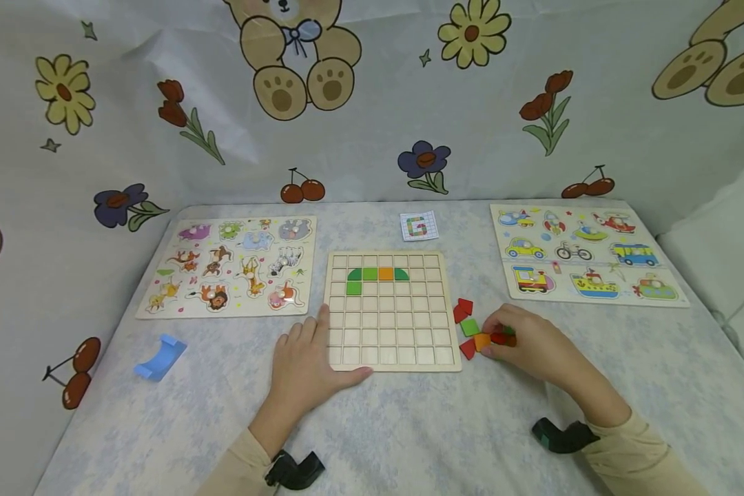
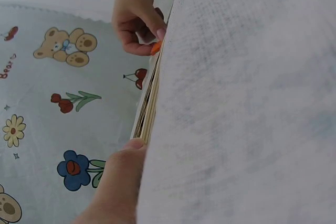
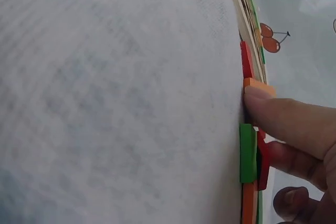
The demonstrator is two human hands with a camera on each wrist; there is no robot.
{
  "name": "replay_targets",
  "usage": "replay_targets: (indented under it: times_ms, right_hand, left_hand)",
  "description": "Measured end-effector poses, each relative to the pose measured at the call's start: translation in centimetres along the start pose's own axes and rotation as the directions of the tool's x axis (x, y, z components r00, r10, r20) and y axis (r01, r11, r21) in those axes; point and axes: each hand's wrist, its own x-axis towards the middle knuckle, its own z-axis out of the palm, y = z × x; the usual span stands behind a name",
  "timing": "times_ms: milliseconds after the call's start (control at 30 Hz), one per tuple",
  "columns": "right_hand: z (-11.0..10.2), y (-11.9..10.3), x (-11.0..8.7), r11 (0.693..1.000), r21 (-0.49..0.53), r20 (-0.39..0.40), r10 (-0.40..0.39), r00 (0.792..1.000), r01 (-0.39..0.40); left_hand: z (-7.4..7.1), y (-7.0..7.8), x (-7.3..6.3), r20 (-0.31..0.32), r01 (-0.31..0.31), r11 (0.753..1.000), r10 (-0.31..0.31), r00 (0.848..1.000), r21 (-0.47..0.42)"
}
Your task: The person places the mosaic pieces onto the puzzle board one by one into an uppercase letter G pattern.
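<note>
A wooden grid board lies flat in the middle. Along its upper rows sit green tiles, an orange square tile and green rounded-corner tiles. My left hand rests at the board's lower left corner, thumb along the front edge and fingers against the left side. Right of the board, my right hand pinches an orange square tile among loose pieces. The thumb presses this orange tile in the right wrist view. Red pieces and a green square lie beside it; other pieces are partly hidden under the fingers.
A small card with a coloured G pattern lies behind the board. An animal puzzle board is at the left, a vehicle puzzle board at the right. A blue curved piece lies at the front left.
</note>
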Motion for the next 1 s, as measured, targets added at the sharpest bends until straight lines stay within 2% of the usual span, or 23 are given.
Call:
replay_targets:
  times_ms: [300,500,600,800,1000]
  right_hand:
    - [-0.4,1.0,0.4,0.984,0.18,0.023,0.014,1.0,-0.018]
    - [-0.7,0.3,2.2,0.967,0.256,0.01,-0.009,1.0,0.006]
    - [-0.1,-1.2,3.6,0.959,0.283,0.003,-0.018,1.0,0.016]
    - [1.5,-5.6,6.9,0.937,0.348,-0.004,-0.045,0.999,0.044]
    - [3.6,-9.8,10.0,0.922,0.375,-0.006,-0.106,0.994,0.101]
  left_hand:
    - [0.1,0.0,0.1,-0.01,-0.004,1.0,0.004,1.0,0.003]
    - [0.1,-0.1,0.0,-0.018,-0.006,1.0,0.006,1.0,0.003]
    - [0.1,-0.1,0.0,-0.018,-0.008,1.0,0.008,1.0,0.006]
    - [0.0,-0.1,0.0,-0.003,-0.001,1.0,0.001,1.0,0.007]
    - [0.0,-0.1,0.1,0.02,0.008,1.0,-0.008,1.0,-0.002]
